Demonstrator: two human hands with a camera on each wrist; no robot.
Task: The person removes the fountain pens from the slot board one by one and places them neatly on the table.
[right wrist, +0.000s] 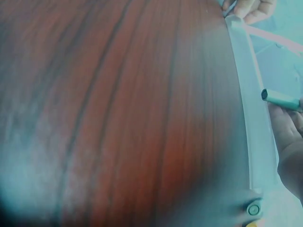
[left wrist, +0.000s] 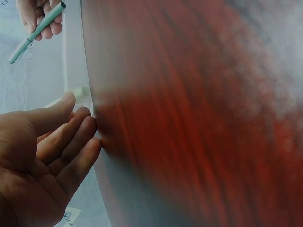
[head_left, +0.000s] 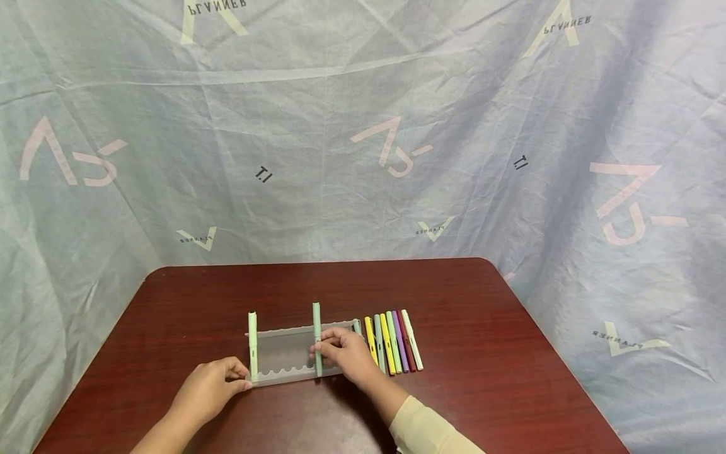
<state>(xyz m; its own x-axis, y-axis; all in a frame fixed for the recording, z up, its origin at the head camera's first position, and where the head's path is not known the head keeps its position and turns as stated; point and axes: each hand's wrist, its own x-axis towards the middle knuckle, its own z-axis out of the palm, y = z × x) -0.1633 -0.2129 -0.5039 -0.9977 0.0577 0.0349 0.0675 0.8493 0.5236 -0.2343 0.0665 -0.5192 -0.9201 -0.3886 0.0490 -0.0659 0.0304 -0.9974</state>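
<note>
A clear plastic pen tray (head_left: 292, 376) with notched edges lies on the table. At its front left corner my left hand (head_left: 207, 388) holds the tray between thumb and fingers, beside a pale green pen (head_left: 253, 347) lying across the left end. My right hand (head_left: 348, 356) pinches a grey-green pen (head_left: 316, 315) over the tray, right of its middle; the same pen (left wrist: 45, 26) shows in the left wrist view. Another grey-green pen (head_left: 357, 326) sits at the tray's right end, partly hidden by the right hand.
Right of the tray several pens lie side by side, among them a yellow pen (head_left: 387, 343), a purple pen (head_left: 399, 340) and a white pen (head_left: 413, 340). The dark red table (head_left: 482, 391) meets a printed grey cloth (head_left: 323, 214) at its far edge.
</note>
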